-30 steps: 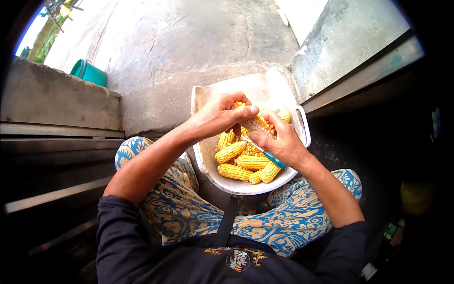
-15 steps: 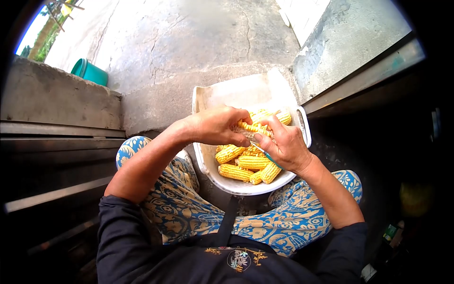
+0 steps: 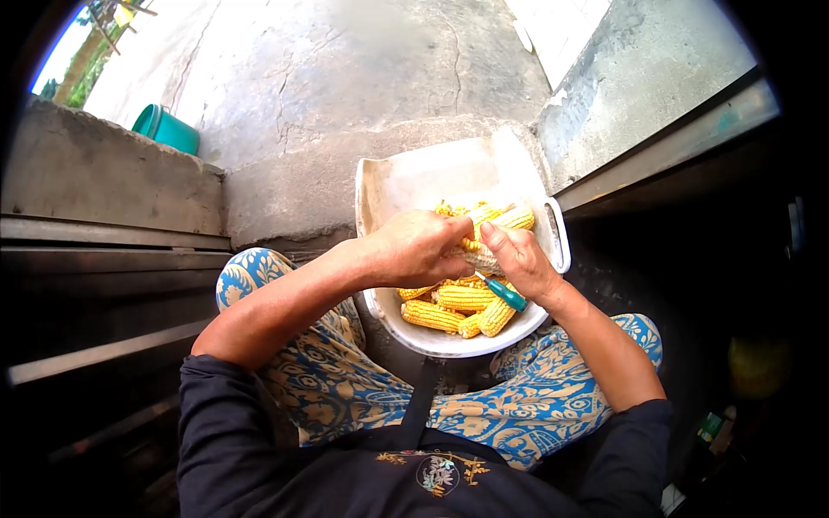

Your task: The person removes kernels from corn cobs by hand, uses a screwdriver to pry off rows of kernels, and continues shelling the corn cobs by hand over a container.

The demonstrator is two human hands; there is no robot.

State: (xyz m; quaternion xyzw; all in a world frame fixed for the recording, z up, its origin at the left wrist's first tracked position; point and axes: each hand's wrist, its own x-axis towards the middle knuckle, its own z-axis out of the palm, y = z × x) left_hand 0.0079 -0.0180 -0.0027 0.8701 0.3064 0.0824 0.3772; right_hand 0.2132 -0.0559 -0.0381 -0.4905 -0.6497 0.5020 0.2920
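My left hand (image 3: 423, 248) is closed round one end of a partly stripped corn cob (image 3: 480, 258). At the other end, my right hand (image 3: 525, 263) grips the same cob, its thumb pressed along the top. Just below the right hand is a green-handled tool (image 3: 504, 293) with a thin metal shaft, like a screwdriver. Whether the right fingers hold it or it rests on the corn, I cannot tell. Under both hands, several yellow corn cobs (image 3: 465, 298) lie heaped in a white plastic tub (image 3: 414, 177).
The tub stands between my knees, with a handle (image 3: 559, 235) on its right side. A low concrete wall (image 3: 112, 173) runs along the left, and a teal bucket (image 3: 173, 131) lies beyond it. Another concrete wall (image 3: 639, 86) rises on the right, above a dark area.
My left hand has moved slightly down and curled over the cob. My right hand has shifted a little right and down. The tool's green handle now shows clearly below it.
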